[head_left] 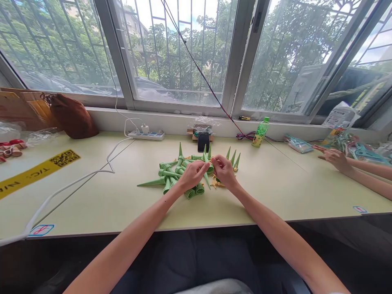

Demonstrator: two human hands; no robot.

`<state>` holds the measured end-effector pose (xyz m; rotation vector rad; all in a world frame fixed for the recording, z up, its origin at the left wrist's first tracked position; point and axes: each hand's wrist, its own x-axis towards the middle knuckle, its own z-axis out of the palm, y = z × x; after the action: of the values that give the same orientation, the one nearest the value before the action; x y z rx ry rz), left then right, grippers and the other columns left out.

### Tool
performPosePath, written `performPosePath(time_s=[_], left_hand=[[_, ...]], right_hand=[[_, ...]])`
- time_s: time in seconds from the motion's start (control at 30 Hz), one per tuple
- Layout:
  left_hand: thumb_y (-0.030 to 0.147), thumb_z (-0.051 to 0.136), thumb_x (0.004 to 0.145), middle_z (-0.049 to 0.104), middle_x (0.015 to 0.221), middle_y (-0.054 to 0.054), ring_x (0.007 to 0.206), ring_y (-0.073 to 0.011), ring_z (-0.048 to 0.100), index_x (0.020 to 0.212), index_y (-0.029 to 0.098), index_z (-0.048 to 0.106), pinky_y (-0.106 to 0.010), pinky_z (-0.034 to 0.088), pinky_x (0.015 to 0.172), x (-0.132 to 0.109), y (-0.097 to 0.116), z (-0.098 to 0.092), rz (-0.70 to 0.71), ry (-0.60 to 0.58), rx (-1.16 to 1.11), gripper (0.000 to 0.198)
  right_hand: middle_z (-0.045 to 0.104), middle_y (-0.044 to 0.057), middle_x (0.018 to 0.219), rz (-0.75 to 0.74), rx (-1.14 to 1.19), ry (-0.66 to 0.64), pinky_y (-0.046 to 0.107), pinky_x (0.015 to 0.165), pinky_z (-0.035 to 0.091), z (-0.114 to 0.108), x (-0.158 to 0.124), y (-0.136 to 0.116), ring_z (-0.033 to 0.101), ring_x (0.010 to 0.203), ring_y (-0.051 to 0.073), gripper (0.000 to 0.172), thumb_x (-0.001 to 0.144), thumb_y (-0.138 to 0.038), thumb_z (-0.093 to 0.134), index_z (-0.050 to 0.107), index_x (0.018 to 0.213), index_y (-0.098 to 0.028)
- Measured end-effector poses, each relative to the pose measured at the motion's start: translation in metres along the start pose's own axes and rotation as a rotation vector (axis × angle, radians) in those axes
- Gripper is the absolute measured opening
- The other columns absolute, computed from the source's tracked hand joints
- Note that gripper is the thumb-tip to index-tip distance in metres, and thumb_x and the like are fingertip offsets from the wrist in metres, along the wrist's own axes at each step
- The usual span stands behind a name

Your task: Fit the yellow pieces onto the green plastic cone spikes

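Observation:
Over the middle of the table my left hand (192, 176) is closed on a green plastic plant watering spike (207, 179), whose pointed end hangs below the fingers. Right beside it my right hand (226, 171) pinches at the top of that spike; whatever small part sits in its fingertips is hidden. A heap of similar green spikes (167, 173) lies under and to the left of my hands, some upright and some on their sides. Small yellow plastic pieces (218, 184) lie below my right hand. Several green spikes (233, 157) stand just beyond it.
Behind the heap a phone (203, 142) leans on a small box. A green-capped bottle (260, 132) stands at the back right. A power strip (147, 135) with a white cable (82, 179) lies to the left. Another person's hands (335, 158) rest at the far right.

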<state>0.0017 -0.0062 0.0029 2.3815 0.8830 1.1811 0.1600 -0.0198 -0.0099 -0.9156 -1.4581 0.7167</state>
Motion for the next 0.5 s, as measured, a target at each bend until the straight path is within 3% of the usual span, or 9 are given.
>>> performPosePath(time_s=[0.2, 0.5], left_hand=[[0.046, 0.045, 0.093, 0.051, 0.066, -0.001, 0.064, -0.0136, 0.048, 0.068, 0.017, 0.051, -0.026, 0.04, 0.06, -0.0017, -0.0005, -0.0011, 0.054, -0.014, -0.023, 0.039], [0.035, 0.058, 0.088, 0.054, 0.08, -0.003, 0.069, -0.0141, 0.05, 0.084, 0.016, 0.055, -0.027, 0.043, 0.065, -0.0042, -0.0053, 0.0011, 0.165, 0.03, 0.064, 0.019]], right_hand=[[0.034, -0.007, 0.05, 0.014, 0.004, -0.014, 0.021, 0.039, 0.023, -0.0013, 0.0006, -0.0005, 0.029, 0.041, 0.007, 0.041, 0.084, -0.059, 0.054, 0.045, 0.069, -0.022], [0.036, -0.007, 0.05, 0.0, 0.005, -0.011, 0.021, 0.039, 0.023, -0.001, 0.0009, 0.0018, 0.03, 0.041, 0.007, 0.038, 0.086, -0.054, 0.054, 0.047, 0.069, -0.021]])
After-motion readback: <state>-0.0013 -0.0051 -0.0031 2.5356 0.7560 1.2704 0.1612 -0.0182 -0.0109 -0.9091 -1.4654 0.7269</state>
